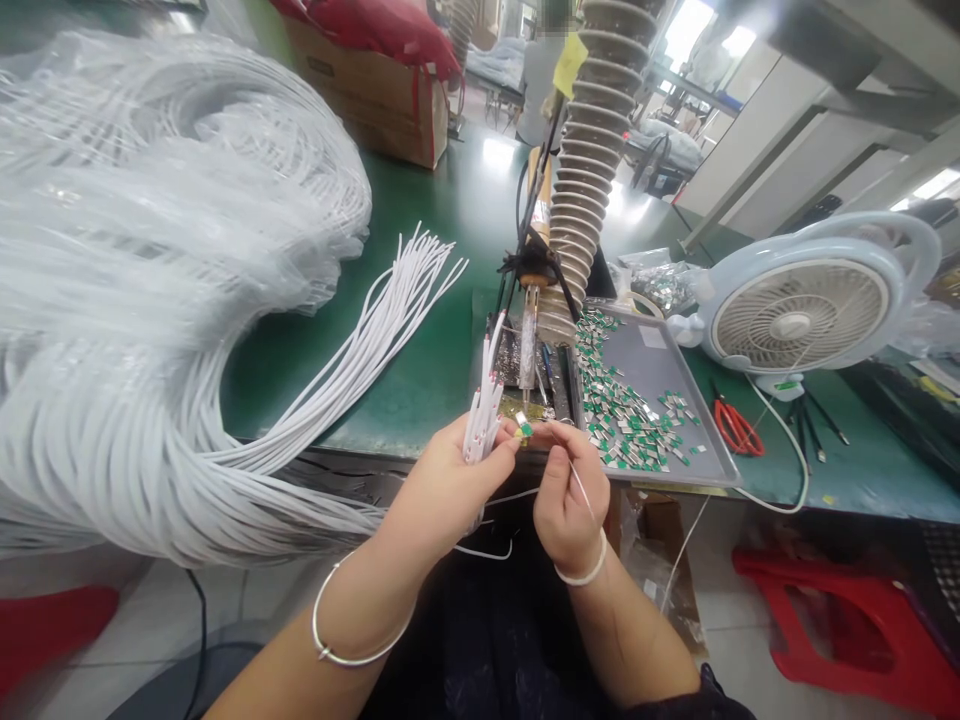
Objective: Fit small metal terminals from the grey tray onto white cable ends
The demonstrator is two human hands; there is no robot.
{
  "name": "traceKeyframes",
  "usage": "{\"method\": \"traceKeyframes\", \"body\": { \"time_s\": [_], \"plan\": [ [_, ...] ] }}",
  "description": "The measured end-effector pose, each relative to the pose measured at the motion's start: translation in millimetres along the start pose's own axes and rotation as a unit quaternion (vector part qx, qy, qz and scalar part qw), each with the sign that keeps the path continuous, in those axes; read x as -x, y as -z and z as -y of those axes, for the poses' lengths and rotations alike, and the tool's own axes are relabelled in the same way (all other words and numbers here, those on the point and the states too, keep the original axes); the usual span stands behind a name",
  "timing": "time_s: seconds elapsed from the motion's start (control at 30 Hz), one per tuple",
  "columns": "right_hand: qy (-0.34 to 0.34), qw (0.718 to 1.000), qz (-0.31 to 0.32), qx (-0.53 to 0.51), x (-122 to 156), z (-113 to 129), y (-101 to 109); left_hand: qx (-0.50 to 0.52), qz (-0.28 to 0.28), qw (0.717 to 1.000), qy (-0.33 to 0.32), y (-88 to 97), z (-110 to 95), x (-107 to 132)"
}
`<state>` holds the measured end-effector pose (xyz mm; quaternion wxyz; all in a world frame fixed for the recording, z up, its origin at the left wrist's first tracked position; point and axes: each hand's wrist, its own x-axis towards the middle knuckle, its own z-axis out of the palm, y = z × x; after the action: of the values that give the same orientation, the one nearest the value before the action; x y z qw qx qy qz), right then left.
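counter (427, 380) edge by my fingers (501, 462); gap left of them before fanned cables (360, 370), tray (649, 355) just right. left hand (442, 480) clamps white cable bundle (484, 425), long axis near upright, plus small green board (525, 429), metal end pointing away. right hand (570, 495) pinches thin strand (582, 490).

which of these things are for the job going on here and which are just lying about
Seemingly for the job: cables in left hand, thin wire in right hand, green-and-metal piece between them, iron, tray of similar pieces.

Probably just about: fan, red-handled tool, red stool, box.
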<state>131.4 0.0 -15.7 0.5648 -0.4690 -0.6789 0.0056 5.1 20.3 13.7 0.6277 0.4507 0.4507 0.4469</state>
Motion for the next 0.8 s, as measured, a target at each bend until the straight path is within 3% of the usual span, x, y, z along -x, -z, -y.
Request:
{"method": "traceKeyframes", "body": {
  "time_s": [0.1,0.23,0.8],
  "plan": [
    [-0.02,0.999,-0.025,-0.007,0,-1,-1,-0.017,-0.011,1.0,-0.013,-0.5,-2,-1],
    [0.007,0.999,-0.033,-0.017,-3,-1,-1,-0.029,-0.033,0.999,-0.024,-0.5,-5,-2],
    [0.045,0.999,-0.003,-0.015,-14,4,-2,-0.058,-0.026,0.996,-0.063,-0.7,-15,-2]
  ]
}}
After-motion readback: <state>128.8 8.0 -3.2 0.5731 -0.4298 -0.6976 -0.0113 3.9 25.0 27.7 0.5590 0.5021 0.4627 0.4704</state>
